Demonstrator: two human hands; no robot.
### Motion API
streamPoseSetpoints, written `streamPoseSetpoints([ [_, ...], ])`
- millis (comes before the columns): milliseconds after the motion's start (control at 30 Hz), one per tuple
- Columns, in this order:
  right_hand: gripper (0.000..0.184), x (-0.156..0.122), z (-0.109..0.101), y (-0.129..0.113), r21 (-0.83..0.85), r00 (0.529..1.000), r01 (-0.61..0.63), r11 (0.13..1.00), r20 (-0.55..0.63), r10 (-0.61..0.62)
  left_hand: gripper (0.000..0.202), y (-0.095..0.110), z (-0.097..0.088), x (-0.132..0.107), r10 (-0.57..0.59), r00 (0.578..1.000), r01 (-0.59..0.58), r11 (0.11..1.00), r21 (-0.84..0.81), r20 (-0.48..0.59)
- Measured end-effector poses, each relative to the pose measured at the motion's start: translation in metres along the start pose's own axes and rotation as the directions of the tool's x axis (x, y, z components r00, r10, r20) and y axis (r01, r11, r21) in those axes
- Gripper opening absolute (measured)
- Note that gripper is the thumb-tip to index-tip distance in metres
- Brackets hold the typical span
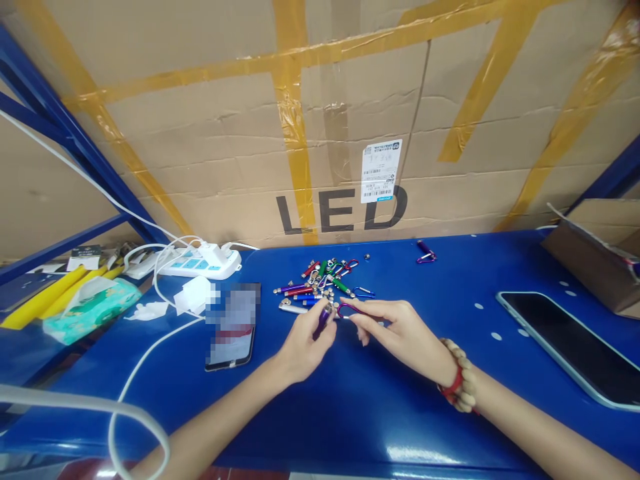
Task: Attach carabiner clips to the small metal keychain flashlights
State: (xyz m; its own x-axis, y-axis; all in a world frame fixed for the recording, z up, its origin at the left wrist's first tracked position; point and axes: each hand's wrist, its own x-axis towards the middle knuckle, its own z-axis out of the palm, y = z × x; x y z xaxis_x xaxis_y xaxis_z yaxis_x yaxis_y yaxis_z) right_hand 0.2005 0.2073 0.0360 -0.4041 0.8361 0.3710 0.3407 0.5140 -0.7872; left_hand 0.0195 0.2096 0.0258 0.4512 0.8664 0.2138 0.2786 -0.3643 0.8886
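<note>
My left hand [304,347] is closed round a small purple metal tube [323,321] that looks like a keychain flashlight, its silvery end pointing up. Pinched in my right hand [400,327] is a purple carabiner [344,308], its curved end close to the tube; whether the two are linked I cannot tell. Just beyond my hands lies a loose pile of red, green, blue and purple tubes with carabiners and small round silver pieces. A blue carabiner [364,292] lies at the pile's right edge, and a silver tube [291,307] at its near left.
Far right of the pile sits a purple tube with a carabiner [426,253]. Phones lie left [233,327] and right [575,347]. A white power strip [210,267] with trailing cables stands at left. Behind the blue table rises a large taped carton [225,167]; a smaller box [595,257] is at right.
</note>
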Motion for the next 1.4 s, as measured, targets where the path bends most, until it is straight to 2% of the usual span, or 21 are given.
streamPoseSetpoints([
  [100,0.039,-0.001,0.004,0.005,0.079,0.994,-0.063,0.995,0.097,0.055,0.027,0.003,0.003,0.001,-0.072,0.994,0.054,0.979,-0.198,-0.084],
  [167,0.037,-0.001,0.005,0.008,0.063,0.993,-0.045,0.997,0.11,0.038,0.031,0.004,0.004,0.002,-0.092,0.99,0.066,0.969,-0.24,-0.102],
  [233,0.03,-0.002,0.005,0.01,-0.012,0.996,0.04,0.999,0.081,-0.039,0.031,0.003,0.004,0.002,-0.069,0.991,0.045,0.98,-0.192,-0.118],
  [333,0.024,-0.003,0.005,0.012,-0.114,0.986,0.162,0.98,0.053,-0.156,0.029,0.002,0.002,0.002,-0.002,0.993,-0.002,0.999,-0.032,-0.121],
  [500,0.024,-0.002,0.006,0.01,-0.126,0.984,0.171,0.977,0.064,-0.164,0.022,0.001,0.0,0.002,0.055,0.996,-0.046,0.991,0.124,-0.071],
  [667,0.026,-0.004,0.008,0.011,-0.262,0.96,0.26,0.929,0.176,-0.219,0.022,-0.001,0.001,0.002,0.052,0.998,-0.044,0.981,0.188,-0.041],
  [733,0.028,-0.005,0.01,0.012,-0.322,0.954,0.287,0.902,0.182,-0.239,0.022,-0.001,0.001,0.002,0.056,0.998,-0.05,0.979,0.199,-0.025],
  [967,0.034,-0.008,0.018,0.014,-0.509,0.926,0.371,0.776,0.137,-0.353,0.022,0.002,0.002,0.002,0.054,0.999,-0.054,0.983,0.175,0.0],
  [1033,0.036,-0.008,0.018,0.013,-0.523,0.925,0.368,0.769,0.123,-0.359,0.021,0.003,0.002,0.001,0.051,0.999,-0.051,0.986,0.159,0.005],
  [1233,0.032,-0.005,0.01,0.01,-0.408,0.945,0.307,0.86,0.024,-0.326,0.018,0.002,0.0,-0.001,0.056,0.998,-0.056,0.991,0.124,0.004],
  [1400,0.029,-0.004,0.003,0.005,-0.326,0.951,0.234,0.916,-0.119,-0.286,0.011,-0.003,0.003,-0.003,0.018,0.994,-0.035,0.987,0.158,0.111],
])
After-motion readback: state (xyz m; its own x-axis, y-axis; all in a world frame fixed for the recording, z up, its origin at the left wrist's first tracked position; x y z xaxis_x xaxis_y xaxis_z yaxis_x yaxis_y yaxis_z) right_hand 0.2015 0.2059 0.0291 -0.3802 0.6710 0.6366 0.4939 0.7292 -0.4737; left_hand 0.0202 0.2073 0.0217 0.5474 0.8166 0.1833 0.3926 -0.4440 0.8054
